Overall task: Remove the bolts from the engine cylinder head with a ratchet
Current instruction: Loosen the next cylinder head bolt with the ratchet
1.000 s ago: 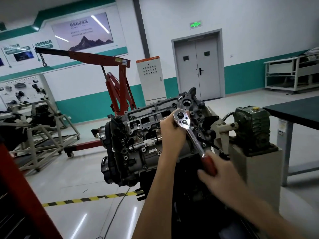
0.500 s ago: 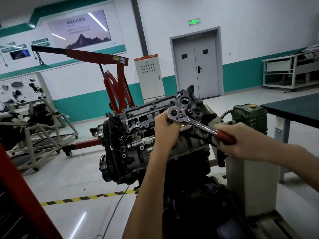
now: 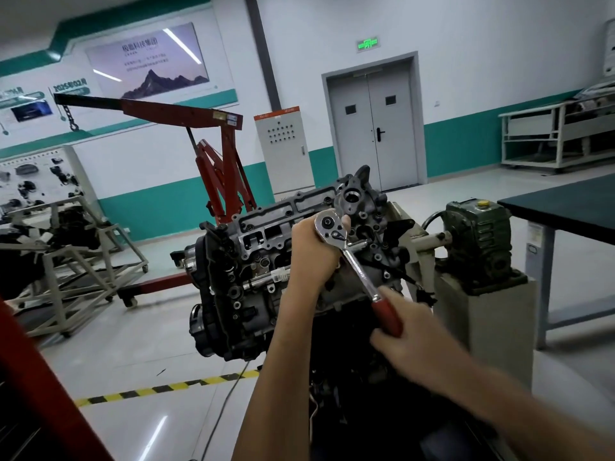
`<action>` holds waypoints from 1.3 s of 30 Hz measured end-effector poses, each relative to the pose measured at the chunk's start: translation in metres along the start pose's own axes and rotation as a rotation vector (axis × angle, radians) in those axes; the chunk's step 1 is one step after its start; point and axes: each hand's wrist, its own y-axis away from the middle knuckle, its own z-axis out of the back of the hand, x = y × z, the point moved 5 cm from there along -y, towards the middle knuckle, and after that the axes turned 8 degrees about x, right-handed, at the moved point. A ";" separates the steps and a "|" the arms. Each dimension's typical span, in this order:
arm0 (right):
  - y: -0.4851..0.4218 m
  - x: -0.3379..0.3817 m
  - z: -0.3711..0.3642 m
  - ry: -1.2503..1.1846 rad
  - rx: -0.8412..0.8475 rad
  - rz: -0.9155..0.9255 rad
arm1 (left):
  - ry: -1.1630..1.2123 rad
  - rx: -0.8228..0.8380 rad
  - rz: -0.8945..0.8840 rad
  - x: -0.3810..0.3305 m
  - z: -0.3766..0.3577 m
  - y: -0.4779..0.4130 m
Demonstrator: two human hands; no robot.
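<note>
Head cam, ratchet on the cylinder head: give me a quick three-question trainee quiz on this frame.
1. True or false: the right hand holds the chrome ratchet with the red grip by its red grip.
2. What does the left hand do? A) rests on the dark green tabletop B) steadies the ratchet's round head against the grey metal engine cylinder head C) hangs free
3. Fill in: behind the engine stands a red engine ____ with a chain on its boom.

Key: 1 true; 2 B; 3 hoist.
</note>
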 end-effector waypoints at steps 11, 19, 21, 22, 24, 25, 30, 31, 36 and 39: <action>0.000 -0.009 0.024 0.142 -0.072 0.018 | 0.102 -0.124 0.000 0.000 -0.009 0.011; -0.001 0.001 -0.034 -0.169 -0.092 -0.045 | 0.009 -0.070 -0.017 -0.001 -0.004 0.005; 0.000 -0.005 0.004 0.000 -0.005 0.007 | -0.050 0.009 -0.022 -0.001 -0.001 -0.002; -0.003 -0.007 0.026 0.098 0.044 0.023 | -0.077 0.054 -0.024 -0.001 -0.002 -0.005; -0.013 -0.009 0.066 0.305 0.122 0.029 | -0.114 0.099 -0.019 -0.004 -0.005 -0.008; -0.019 -0.008 0.079 0.383 0.146 0.036 | -0.112 0.084 -0.009 -0.004 -0.006 -0.007; -0.012 -0.006 0.045 0.301 0.041 0.026 | 0.060 -0.082 0.000 0.003 -0.001 0.012; -0.003 -0.004 0.027 0.193 -0.041 0.022 | 0.069 -0.099 -0.003 0.002 -0.002 0.013; 0.002 0.013 -0.059 -0.313 -0.201 -0.070 | 0.075 -0.131 -0.017 -0.001 -0.005 0.013; 0.001 0.011 -0.046 -0.231 -0.112 -0.083 | 0.038 -0.071 -0.025 0.000 -0.001 0.009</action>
